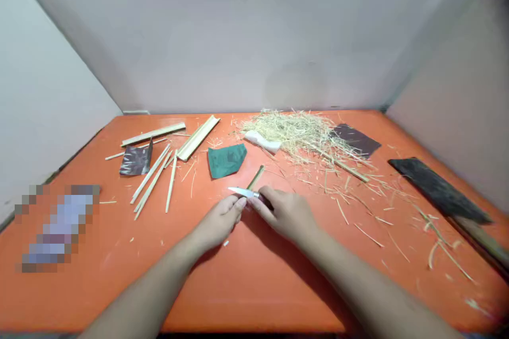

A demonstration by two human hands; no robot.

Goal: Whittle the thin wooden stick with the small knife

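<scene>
My right hand (284,212) grips a small knife (242,192) whose blade points left, low over the orange table (254,275). My left hand (220,220) pinches a thin bamboo stick (255,177) that slants up and away from the two hands, with its fingertips touching the blade's underside. Both hands meet near the table's middle. The knife's handle is hidden inside my right fist.
Several split bamboo sticks (153,177) and wider slats (198,137) lie at the back left. Sandpaper pieces: green (226,160), dark (135,160) and dark (355,139). A heap of shavings (302,132) covers a white object (262,141). A large cleaver (437,190) lies at the right.
</scene>
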